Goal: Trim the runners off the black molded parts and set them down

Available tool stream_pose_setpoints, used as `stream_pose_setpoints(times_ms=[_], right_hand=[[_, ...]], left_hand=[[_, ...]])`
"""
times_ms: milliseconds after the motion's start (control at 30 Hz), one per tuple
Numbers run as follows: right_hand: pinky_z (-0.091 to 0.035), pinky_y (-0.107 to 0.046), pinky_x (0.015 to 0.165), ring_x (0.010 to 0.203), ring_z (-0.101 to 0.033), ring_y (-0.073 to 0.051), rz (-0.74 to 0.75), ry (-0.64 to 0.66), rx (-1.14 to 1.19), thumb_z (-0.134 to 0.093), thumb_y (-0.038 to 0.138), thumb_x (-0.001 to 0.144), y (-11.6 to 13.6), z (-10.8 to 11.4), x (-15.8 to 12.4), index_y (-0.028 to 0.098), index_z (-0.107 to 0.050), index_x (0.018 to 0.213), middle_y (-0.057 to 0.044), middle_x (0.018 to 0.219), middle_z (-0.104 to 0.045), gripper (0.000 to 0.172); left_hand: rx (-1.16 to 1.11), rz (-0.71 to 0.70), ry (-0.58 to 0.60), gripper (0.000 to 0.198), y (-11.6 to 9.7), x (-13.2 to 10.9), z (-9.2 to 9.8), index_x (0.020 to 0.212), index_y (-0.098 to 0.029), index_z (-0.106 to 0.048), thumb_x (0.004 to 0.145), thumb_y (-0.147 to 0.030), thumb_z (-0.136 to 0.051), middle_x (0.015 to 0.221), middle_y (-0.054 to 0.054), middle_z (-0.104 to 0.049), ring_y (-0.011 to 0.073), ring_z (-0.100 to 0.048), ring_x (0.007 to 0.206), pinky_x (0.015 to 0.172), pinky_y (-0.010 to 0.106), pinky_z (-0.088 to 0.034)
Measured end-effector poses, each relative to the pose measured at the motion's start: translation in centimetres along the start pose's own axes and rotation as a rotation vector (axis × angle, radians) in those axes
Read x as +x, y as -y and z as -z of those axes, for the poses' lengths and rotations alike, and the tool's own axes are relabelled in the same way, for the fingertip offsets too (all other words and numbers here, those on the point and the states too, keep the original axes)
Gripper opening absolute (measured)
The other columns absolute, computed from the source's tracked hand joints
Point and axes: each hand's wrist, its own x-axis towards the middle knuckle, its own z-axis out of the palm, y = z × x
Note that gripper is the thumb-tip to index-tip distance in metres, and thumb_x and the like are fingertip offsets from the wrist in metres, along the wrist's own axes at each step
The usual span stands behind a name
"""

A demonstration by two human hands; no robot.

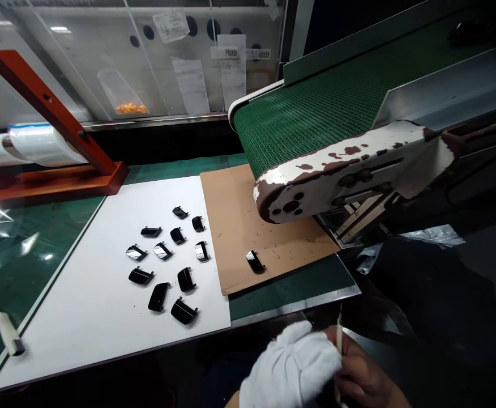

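Note:
My left hand (293,365), in a white glove, is low in the view just off the table's front edge. Its fingers are curled closed, and whatever they hold is hidden. Against it, my bare right hand (364,371) grips a slim craft knife (340,334) with a pale handle and a thin tip pointing up. The nearest glossy black plastic piece (255,262) lies on a brown cardboard sheet (235,226). Several similar black pieces (184,311), with small prongs, are spread over a white sheet (99,317) to the left.
A green conveyor belt (311,119) with a chipped white side frame overhangs the cardboard. An orange stand (56,107) carries rolls of clear film (39,144) at left. A pale tube-like object (8,333) lies front left. Small dark shavings dot the cardboard. Clear panels stand behind.

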Motion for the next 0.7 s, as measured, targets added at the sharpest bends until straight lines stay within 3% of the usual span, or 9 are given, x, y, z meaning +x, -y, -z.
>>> stream_pose_setpoints(times_ms=[100,200,333,400,467,567,633,700], right_hand=[[-0.013,-0.016,0.032,0.025,-0.027,0.001,0.072,-0.150,-0.128,-0.071,0.065,0.065,1.2,0.3,-0.3,0.014,-0.068,0.078,-0.004,0.054,-0.067,0.052],[-0.021,-0.019,0.032,0.026,-0.038,-0.003,0.121,-0.374,-0.303,-0.069,0.051,0.075,1.4,-0.7,-1.0,0.017,-0.072,0.083,-0.007,0.066,-0.073,0.035],[-0.038,-0.026,0.038,0.040,-0.059,-0.018,0.211,-0.567,-0.612,-0.066,0.041,0.078,0.9,-3.0,-2.6,0.025,-0.076,0.081,-0.005,0.063,-0.074,0.020],[-0.045,-0.029,0.045,0.051,-0.066,-0.023,0.235,-0.676,-0.730,-0.066,0.043,0.077,1.4,-2.7,-3.6,0.028,-0.076,0.088,-0.006,0.069,-0.076,0.022],[-0.047,-0.032,0.048,0.051,-0.066,-0.025,0.188,-0.870,-0.770,-0.063,0.051,0.077,2.9,-0.6,-4.7,0.028,-0.075,0.098,-0.007,0.071,-0.077,0.033],[-0.048,-0.038,0.056,0.053,-0.066,-0.027,0.097,-1.232,-0.814,-0.058,0.062,0.076,6.3,5.1,-5.5,0.025,-0.071,0.104,-0.007,0.065,-0.074,0.048],[-0.048,-0.044,0.063,0.058,-0.066,-0.032,0.113,-1.345,-0.838,-0.056,0.065,0.076,8.3,8.8,-5.4,0.017,-0.065,0.113,-0.012,0.070,-0.073,0.061],[-0.046,-0.048,0.060,0.064,-0.065,-0.038,0.163,-1.366,-0.877,-0.061,0.067,0.069,9.5,10.9,-4.8,0.009,-0.057,0.125,-0.017,0.073,-0.070,0.081]], left_hand=[[0.089,0.077,0.157,0.046,1.0,0.6,0.5,0.128,-0.012,-0.045,0.088,-0.031,-0.057,0.110,0.012,-0.072,0.0205,-0.067,0.107,0.110,0.038,-0.042],[0.196,0.204,0.300,0.042,1.6,0.5,-0.6,0.120,-0.011,-0.054,0.080,-0.018,-0.062,0.110,0.013,-0.071,0.0241,-0.067,0.106,0.106,0.039,-0.047],[0.257,0.302,0.327,0.041,1.8,0.1,-2.6,0.113,-0.009,-0.060,0.072,-0.008,-0.061,0.106,0.017,-0.073,0.0309,-0.070,0.100,0.095,0.044,-0.056],[0.287,0.344,0.329,0.045,2.1,0.0,-2.5,0.116,-0.009,-0.060,0.070,-0.006,-0.062,0.108,0.018,-0.072,0.0344,-0.069,0.100,0.091,0.048,-0.057],[0.309,0.371,0.321,0.053,2.5,0.1,-1.5,0.121,-0.010,-0.057,0.069,-0.007,-0.066,0.112,0.018,-0.070,0.0380,-0.067,0.105,0.089,0.051,-0.058],[0.245,0.352,0.240,0.071,3.1,0.4,0.6,0.135,-0.014,-0.044,0.071,-0.014,-0.074,0.123,0.017,-0.065,0.0378,-0.061,0.115,0.090,0.051,-0.057],[0.136,0.324,0.162,0.080,3.1,0.8,1.8,0.143,-0.020,-0.033,0.075,-0.026,-0.076,0.129,0.015,-0.062,0.0338,-0.059,0.119,0.094,0.048,-0.056],[0.035,0.311,0.090,0.082,2.6,1.5,2.6,0.145,-0.023,-0.029,0.079,-0.040,-0.073,0.130,0.014,-0.061,0.0307,-0.060,0.118,0.095,0.044,-0.056]])
